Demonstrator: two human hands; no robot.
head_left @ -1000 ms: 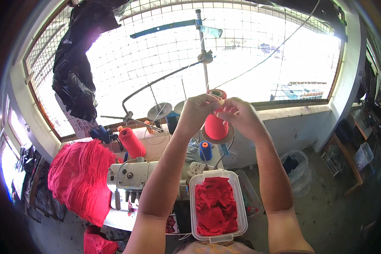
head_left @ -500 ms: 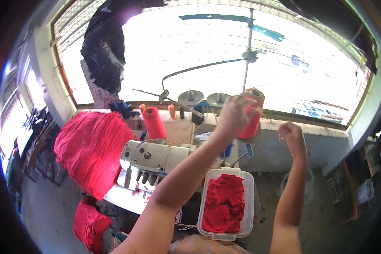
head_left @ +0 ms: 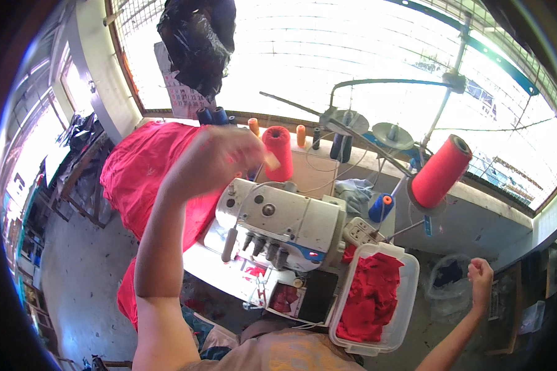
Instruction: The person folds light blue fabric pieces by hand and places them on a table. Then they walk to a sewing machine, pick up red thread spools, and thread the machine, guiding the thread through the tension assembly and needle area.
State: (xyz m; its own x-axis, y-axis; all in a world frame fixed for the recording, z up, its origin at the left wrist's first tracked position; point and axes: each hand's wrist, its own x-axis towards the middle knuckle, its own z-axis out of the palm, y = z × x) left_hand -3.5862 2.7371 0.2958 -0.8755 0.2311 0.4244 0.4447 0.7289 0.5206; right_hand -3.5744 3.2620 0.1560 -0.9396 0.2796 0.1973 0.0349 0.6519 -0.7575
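Head view — left hand (head_left: 220,156) high, right hand (head_left: 480,276) beyond tub rim (head_left: 409,297)

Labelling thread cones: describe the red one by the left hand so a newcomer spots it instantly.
Find the central white sewing machine. Behind it, beside the left hand in view, stands a red thread cone. It is larger than the orange spools flanking it and well left of the other red cone, mounted on a stand.

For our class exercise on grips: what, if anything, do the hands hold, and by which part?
The left hand seems to hold a small, pale-yellow piece; blur hides which part is gripped. In the right hand, nothing held is visible.
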